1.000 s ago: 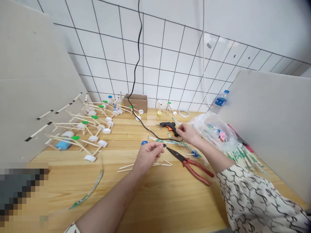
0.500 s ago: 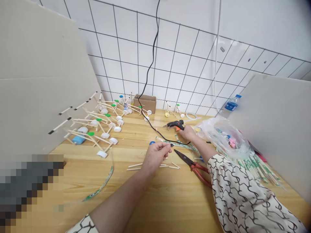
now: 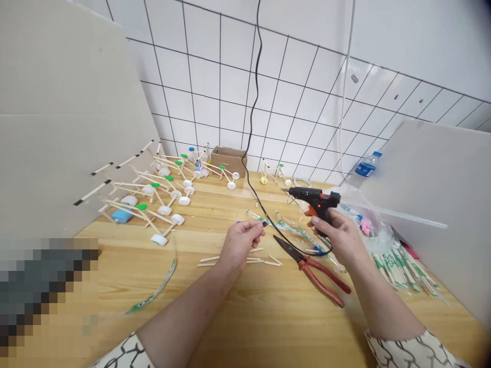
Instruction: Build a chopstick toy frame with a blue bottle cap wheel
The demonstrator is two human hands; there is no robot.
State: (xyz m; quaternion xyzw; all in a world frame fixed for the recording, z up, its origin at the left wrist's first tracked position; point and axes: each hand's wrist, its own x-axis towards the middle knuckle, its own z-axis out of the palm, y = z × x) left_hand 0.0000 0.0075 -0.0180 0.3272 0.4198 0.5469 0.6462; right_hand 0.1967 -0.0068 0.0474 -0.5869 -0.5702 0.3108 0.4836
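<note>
My right hand (image 3: 339, 232) is wrapped round the handle of a black hot glue gun (image 3: 309, 194) with an orange trigger, held above the table with its nozzle toward the left. A glue stick (image 3: 410, 219) juts from its back. My left hand (image 3: 243, 243) pinches a small black piece (image 3: 264, 224), too small to name, at its fingertips. Below that hand lie several short wooden sticks (image 3: 255, 260). Red-handled pliers (image 3: 307, 266) rest on the table between my hands, jaws pointing up and left.
Several stick models with white wheels (image 3: 164, 209) stand at the left. A cardboard box (image 3: 230, 162) is at the wall. The black cord (image 3: 253, 102) hangs down to the gun. At the right are a plastic bag (image 3: 378, 232), wrapped chopsticks (image 3: 402, 268) and a water bottle (image 3: 368, 166).
My right hand has lifted the glue gun off the table and brought it right and nearer to me. The cord has shifted with it. My left hand has barely moved.
</note>
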